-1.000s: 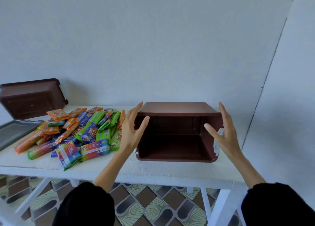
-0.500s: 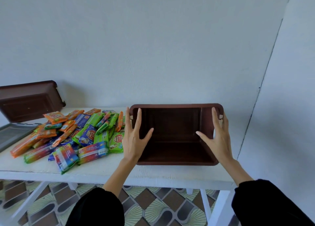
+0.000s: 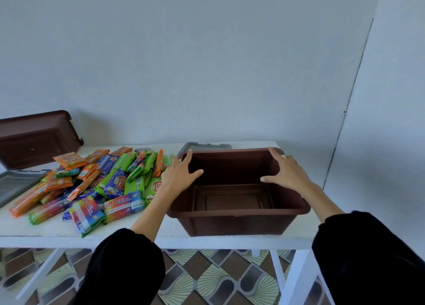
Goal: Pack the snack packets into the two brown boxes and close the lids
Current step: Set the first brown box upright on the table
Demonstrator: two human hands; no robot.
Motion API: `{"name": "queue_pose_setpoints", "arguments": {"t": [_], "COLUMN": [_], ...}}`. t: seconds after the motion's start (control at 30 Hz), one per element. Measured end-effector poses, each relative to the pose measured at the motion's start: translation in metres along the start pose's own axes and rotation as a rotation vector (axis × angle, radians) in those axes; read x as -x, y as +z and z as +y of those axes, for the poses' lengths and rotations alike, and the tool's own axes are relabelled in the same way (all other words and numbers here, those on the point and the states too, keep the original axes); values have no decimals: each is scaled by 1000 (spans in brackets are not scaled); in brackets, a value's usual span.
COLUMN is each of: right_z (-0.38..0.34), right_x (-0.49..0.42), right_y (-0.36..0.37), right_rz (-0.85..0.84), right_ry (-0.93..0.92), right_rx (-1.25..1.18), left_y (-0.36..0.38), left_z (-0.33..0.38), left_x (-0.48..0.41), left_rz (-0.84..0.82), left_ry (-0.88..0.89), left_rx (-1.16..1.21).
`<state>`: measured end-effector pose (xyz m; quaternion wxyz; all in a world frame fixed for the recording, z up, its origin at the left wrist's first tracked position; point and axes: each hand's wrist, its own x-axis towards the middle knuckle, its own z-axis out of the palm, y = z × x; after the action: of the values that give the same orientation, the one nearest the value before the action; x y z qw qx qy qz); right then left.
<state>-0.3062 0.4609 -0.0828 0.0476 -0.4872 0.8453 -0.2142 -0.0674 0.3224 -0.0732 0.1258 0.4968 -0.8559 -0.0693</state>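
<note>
An empty brown box (image 3: 236, 222) stands upright on the white table (image 3: 46, 232), its open top facing me. My left hand (image 3: 178, 176) rests on its left rim with fingers straight and the thumb spread over the inside. On the right rim lies my right hand (image 3: 286, 173), held the same way. Left of the box is a loose pile of colourful snack packets (image 3: 99, 180). A second brown box (image 3: 34, 139) is tipped on its side against the wall at far left.
One grey lid (image 3: 16, 185) lies flat at the table's left edge, and another grey lid (image 3: 207, 145) shows behind the near box. The wall runs close behind the table, with a corner at right. Patterned floor tiles show below.
The near box has turned from lying on its side, opening toward me, to standing upright on the table. Both hands followed it, from its flanks to its top rims.
</note>
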Motion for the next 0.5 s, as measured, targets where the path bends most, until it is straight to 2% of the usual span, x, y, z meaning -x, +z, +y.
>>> {"name": "queue_pose_setpoints", "arguments": {"t": [0.13,0.23,0.37,0.5], "right_z": [-9,-4,13,22], "right_x": [0,-1,-8,-3], "right_y": [9,13,1,-5], "right_rz": [41,57,9,-32], "right_ry": [17,-11,7,-7], "right_rx": [248,276,-138,-440], "left_y": [10,14,11,8], "left_z": [-3,-11,-28,-33], "left_x": [-12,-18,-23,-20], "left_rz": [-49,-37,-91,-120], "left_ry": [-12,3,28,89], "left_rx": [-174,-154,106,232]}}
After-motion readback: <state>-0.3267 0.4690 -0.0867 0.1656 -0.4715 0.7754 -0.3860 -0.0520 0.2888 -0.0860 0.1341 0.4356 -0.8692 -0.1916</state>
